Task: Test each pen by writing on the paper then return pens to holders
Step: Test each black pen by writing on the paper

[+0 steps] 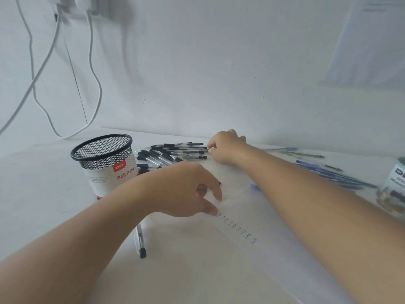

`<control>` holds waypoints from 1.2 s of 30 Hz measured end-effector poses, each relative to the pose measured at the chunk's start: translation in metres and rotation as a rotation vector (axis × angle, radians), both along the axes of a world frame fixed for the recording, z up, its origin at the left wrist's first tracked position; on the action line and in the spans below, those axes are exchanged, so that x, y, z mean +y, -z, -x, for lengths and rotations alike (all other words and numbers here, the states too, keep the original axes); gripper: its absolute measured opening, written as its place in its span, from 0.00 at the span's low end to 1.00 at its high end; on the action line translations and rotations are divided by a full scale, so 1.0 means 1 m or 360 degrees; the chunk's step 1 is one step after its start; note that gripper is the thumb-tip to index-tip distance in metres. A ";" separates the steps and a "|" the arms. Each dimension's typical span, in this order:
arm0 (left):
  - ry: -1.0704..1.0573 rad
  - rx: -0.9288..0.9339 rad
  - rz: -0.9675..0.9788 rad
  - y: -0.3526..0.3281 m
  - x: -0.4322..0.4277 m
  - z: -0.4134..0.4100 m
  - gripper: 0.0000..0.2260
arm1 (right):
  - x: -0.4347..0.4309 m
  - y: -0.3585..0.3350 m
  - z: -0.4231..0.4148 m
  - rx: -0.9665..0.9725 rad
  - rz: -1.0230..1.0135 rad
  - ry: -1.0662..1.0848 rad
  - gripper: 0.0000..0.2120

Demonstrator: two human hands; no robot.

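Note:
A pile of black-capped clear pens (173,152) lies behind the white paper (274,244), which carries a slanted column of small written marks. My right hand (225,148) reaches to the pile's right end, fingers curled at the pen tips; whether it grips one I cannot tell. My left hand (186,189) rests on the paper's upper left edge, fingers spread and pressing it down. An empty black mesh holder (105,163) with a "Ball Pens" label stands left of the pile. One black pen (140,240) lies alone under my left forearm.
Several blue pens (335,175) and a green one (304,154) lie at the right, beside a second labelled holder (394,189) at the frame edge. White cables (43,84) hang down the wall at the left. The wall stands close behind the desk.

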State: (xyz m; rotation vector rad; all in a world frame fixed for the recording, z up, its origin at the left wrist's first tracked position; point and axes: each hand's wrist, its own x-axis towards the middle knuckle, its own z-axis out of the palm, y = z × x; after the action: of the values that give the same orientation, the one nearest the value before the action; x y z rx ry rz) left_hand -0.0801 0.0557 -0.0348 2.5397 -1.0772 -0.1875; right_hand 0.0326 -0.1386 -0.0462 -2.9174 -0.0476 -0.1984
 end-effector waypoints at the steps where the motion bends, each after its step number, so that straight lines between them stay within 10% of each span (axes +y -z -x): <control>1: -0.0003 -0.0002 -0.0004 0.000 0.000 0.000 0.10 | 0.001 0.002 -0.002 -0.0021 0.0014 0.0009 0.10; 10: 0.0010 -0.0005 -0.0017 0.000 -0.001 -0.003 0.09 | -0.002 -0.007 0.003 -0.0220 -0.0297 0.0049 0.05; 23: -0.0018 -0.0017 -0.0008 0.000 -0.002 0.005 0.08 | 0.002 -0.095 0.109 -0.0665 -0.2508 -0.0330 0.04; 36: -0.0085 -0.0038 0.0027 0.001 -0.006 0.010 0.06 | -0.005 -0.077 0.209 -0.0030 -0.2739 -0.0261 0.16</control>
State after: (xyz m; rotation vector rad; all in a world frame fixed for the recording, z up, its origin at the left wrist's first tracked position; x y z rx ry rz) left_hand -0.0905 0.0494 -0.0358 2.5584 -1.0140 -0.1339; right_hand -0.1763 -0.1431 0.0310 -1.1899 -0.0675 -0.1200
